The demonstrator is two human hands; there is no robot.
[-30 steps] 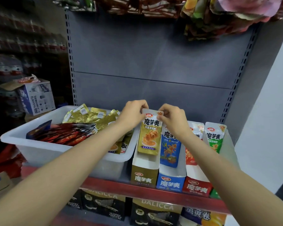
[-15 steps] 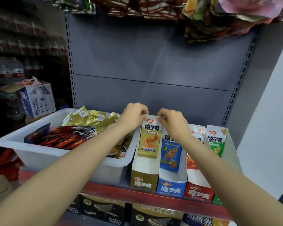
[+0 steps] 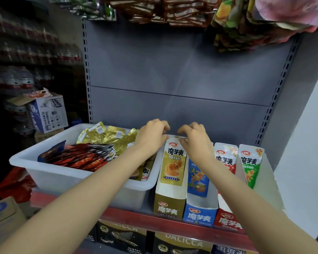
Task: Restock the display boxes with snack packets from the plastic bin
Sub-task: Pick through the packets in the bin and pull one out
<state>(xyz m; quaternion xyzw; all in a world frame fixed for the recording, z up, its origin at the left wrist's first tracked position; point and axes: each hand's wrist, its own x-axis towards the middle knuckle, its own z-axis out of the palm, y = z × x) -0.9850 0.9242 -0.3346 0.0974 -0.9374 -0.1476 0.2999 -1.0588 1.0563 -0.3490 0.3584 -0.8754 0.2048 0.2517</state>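
Both hands sit right at the top edge of the gold packet (image 3: 173,162), which stands upright in the gold display box (image 3: 170,204) just beside the white plastic bin (image 3: 66,177). The left hand (image 3: 151,137) and right hand (image 3: 195,142) have their fingers curled over the packet's top, looks like a pinch from each side, though contact is hard to make out. The bin has red packets (image 3: 81,158) and gold packets (image 3: 106,134) in it.
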